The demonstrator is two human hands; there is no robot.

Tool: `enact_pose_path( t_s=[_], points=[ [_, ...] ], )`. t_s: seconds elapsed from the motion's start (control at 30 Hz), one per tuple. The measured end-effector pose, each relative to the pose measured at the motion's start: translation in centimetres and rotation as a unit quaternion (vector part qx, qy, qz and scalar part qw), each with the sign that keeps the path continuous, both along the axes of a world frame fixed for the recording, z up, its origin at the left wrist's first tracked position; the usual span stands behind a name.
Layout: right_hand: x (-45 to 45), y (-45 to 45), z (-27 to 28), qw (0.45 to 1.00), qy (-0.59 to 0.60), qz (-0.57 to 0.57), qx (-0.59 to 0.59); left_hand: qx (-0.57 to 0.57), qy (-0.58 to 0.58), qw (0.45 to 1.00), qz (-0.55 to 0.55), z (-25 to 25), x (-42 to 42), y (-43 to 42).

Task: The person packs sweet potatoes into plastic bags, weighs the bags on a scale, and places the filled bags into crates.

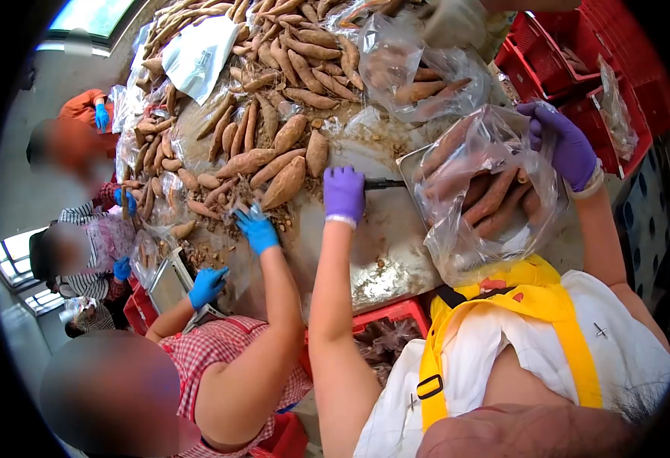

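Observation:
My left hand (344,195), in a purple glove, is closed round the handle of a dark tool (383,184) over the metal table. The tool's far end points toward a clear plastic bag (457,248) of sweet potatoes (494,200), which lies on a metal tray (411,164). At the bag's upper right edge is my right hand (564,145), also purple-gloved, with its fingers bent around the plastic. Loose sweet potatoes (285,182) lie just left of my left hand.
A co-worker's blue-gloved hands (257,229) are close on the left. Sweet potatoes (304,69) are heaped across the metal table (396,252). Red crates (548,65) stand at the upper right, and another red crate (403,311) is at the near edge. More people are at the far left.

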State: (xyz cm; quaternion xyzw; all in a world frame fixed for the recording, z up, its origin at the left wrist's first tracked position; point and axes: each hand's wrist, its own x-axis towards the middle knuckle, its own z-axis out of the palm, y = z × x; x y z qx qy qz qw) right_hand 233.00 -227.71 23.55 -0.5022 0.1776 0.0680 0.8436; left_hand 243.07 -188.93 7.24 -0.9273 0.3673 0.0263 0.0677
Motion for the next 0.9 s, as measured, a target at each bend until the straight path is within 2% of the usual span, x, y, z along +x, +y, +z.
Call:
enact_pose_path(
  t_s=[0.13, 0.27, 0.33, 0.4, 0.47, 0.53, 0.67, 0.73, 0.83, 0.9],
  points=[
    [-0.1, -0.8, -1.1, 0.999, 0.019, -0.012, 0.036, -0.046, 0.017, 0.996, 0.072, 2.6, -7.5, 2.9],
    [0.1, -1.2, -1.9, 0.999, -0.001, -0.016, 0.040, -0.139, 0.180, 0.940, 0.253, 2.3, -15.9, 2.9],
    [0.2, -0.9, -1.6, 0.999, -0.005, -0.019, 0.036, -0.259, 0.255, 0.891, 0.272, 0.4, -19.1, 1.7],
    [0.2, -0.3, -0.8, 1.000, -0.010, -0.018, 0.024, -0.283, 0.163, 0.928, 0.177, -0.8, -19.7, 1.1],
    [0.5, -0.8, -1.0, 0.997, 0.032, -0.009, 0.067, -0.107, 0.175, 0.976, 0.074, -2.6, -18.9, 2.5],
    [0.6, -0.9, -0.8, 0.998, 0.027, -0.016, 0.052, -0.051, 0.176, 0.983, 0.011, -3.4, -16.1, 4.2],
    [0.4, -0.8, -0.1, 0.999, 0.019, -0.028, 0.036, -0.070, 0.126, 0.990, -0.004, -4.4, -6.6, 6.3],
    [0.3, -0.7, -0.1, 0.999, 0.016, -0.032, 0.028, -0.048, 0.033, 0.998, -0.001, -4.7, -1.6, 6.5],
    [-0.3, -1.1, -0.9, 0.996, 0.041, -0.080, -0.006, -0.103, 0.069, 0.992, 0.032, -4.3, 3.7, 6.5],
    [-0.6, -1.1, -0.6, 0.996, 0.028, -0.089, -0.012, -0.099, 0.055, 0.993, 0.036, -4.1, 5.0, 5.6]
  ],
)
